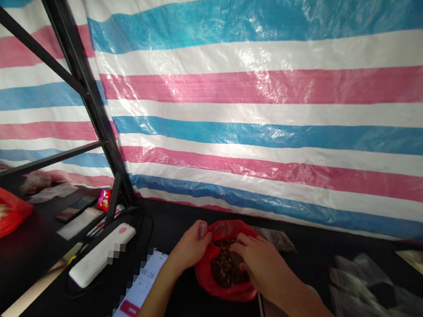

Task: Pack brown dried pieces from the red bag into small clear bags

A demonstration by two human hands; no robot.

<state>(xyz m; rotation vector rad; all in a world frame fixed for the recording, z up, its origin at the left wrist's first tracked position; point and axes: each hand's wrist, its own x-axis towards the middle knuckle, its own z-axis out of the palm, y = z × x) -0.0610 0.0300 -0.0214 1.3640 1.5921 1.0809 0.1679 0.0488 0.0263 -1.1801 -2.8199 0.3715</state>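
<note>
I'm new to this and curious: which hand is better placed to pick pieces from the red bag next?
Probably the right hand: it is over the brown pieces inside the red bag, while the left hand is occupied holding the bag's edge.

A white oblong device (101,256) lies near a phone (138,287).

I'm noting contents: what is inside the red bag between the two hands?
Inside the red bag is a heap of small brown pieces, too blurred to identify. The right hand covers part of it, and anything beneath the top layer is hidden.
</note>
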